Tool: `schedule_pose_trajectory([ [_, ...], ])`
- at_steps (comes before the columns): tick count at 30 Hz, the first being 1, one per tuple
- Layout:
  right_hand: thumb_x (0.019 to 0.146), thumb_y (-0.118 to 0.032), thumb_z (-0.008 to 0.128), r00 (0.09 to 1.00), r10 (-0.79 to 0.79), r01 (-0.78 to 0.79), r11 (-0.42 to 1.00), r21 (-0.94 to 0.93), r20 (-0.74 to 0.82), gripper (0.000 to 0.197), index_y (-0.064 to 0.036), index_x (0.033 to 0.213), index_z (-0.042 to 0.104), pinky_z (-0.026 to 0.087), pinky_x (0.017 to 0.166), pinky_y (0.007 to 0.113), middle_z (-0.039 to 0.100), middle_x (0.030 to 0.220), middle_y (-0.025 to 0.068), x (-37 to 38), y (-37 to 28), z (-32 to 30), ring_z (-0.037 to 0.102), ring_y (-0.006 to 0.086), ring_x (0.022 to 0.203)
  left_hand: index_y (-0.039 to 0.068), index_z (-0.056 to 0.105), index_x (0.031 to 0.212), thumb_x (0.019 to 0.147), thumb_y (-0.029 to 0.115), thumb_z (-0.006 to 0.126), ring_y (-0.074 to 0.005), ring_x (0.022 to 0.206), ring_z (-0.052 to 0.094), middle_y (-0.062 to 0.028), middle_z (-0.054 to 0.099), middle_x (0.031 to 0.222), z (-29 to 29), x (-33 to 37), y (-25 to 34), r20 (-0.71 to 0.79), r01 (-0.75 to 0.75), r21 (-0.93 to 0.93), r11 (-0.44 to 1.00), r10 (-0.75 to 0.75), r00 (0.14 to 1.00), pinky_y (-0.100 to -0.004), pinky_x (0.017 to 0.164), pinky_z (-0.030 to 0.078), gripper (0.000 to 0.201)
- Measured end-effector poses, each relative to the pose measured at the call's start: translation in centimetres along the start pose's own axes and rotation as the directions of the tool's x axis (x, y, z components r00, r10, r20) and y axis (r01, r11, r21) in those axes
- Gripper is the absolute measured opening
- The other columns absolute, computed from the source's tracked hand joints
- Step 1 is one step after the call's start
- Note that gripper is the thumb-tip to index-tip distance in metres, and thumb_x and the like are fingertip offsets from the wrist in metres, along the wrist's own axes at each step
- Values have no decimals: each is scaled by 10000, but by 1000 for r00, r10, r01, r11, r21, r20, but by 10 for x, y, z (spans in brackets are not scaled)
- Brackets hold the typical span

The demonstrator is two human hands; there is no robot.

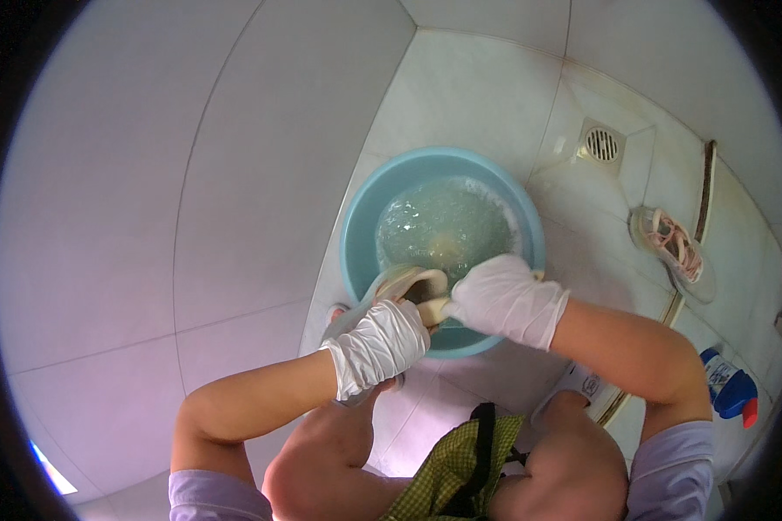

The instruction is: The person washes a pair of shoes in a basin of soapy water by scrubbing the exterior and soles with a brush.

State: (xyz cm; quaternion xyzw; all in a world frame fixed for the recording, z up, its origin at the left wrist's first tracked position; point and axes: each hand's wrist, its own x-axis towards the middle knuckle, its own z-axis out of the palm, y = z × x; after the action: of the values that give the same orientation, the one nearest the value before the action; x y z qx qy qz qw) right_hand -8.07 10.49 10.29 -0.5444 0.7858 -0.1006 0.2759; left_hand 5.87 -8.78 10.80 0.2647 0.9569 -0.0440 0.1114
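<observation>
A light blue round basin (356,221) stands on the floor in front of me, with cloudy, foamy water (443,227) in it. My left hand (381,346), in a white glove, grips a pale shoe (397,280) over the basin's near left rim. The shoe is tilted, its opening facing right, and part of it is hidden by the glove. My right hand (506,300), gloved too, is closed beside the shoe opening. A small tan end pokes out past its far side; the rest of what it holds is covered by the fingers.
A pale shoe with pink laces (673,246) lies on the right, near a low floor ledge (706,191). A square floor drain (601,145) is at the back right. A blue bottle with a red cap (730,384) lies at right. Grey wall panels (261,174) rise on the left.
</observation>
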Motion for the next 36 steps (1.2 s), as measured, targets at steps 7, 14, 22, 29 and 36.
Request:
schedule_pose_trajectory([
  [7, 779, -151, 582, 995, -57, 58, 998, 12, -80, 179, -68, 810, 737, 535, 598, 440, 699, 741, 141, -2, -17, 0, 689, 295, 667, -48, 604, 952, 528, 135, 644, -207, 504, 532, -80, 516, 583, -17, 7, 3, 172, 0, 75, 997, -13, 985, -317, 463, 416, 463],
  [14, 927, -359, 539, 888, 282, -299, 954, 11, -363, 355, -77, 770, 687, 488, 587, 421, 661, 711, 147, -29, 54, -19, 659, 312, 647, 79, 702, 870, 800, 196, 634, -294, 630, 626, -108, 598, 668, -68, 21, -20, 298, 131, -40, 991, -113, 948, -418, 595, 530, 153],
  [22, 932, -431, 560, 678, 703, -286, 521, 804, -215, 468, -15, 720, 595, 394, 555, 327, 520, 589, 76, -80, 57, -8, 461, 183, 549, 2, 602, 1121, 818, 218, 673, -174, 891, 645, -104, 655, 1041, -33, 8, -60, 522, 193, -532, -825, -140, 841, -314, 826, 525, 379],
  [29, 933, -445, 568, 687, 723, -266, 346, 900, -75, 493, -18, 688, 566, 358, 537, 287, 452, 579, 28, -84, 47, 2, 406, 109, 562, -6, 561, 1233, 927, 165, 596, -178, 1006, 643, -120, 637, 1137, -54, 8, -40, 459, -39, -636, -771, -419, 783, -269, 851, 551, 353],
  [36, 936, -423, 573, 685, 727, -285, 332, 899, -51, 473, -20, 689, 579, 351, 532, 285, 456, 580, 18, -83, 47, 4, 406, 102, 558, 1, 567, 1209, 945, 192, 567, -178, 1005, 624, -113, 628, 1133, -43, 17, -38, 416, 10, -821, -571, -586, 696, -302, 892, 511, 325],
])
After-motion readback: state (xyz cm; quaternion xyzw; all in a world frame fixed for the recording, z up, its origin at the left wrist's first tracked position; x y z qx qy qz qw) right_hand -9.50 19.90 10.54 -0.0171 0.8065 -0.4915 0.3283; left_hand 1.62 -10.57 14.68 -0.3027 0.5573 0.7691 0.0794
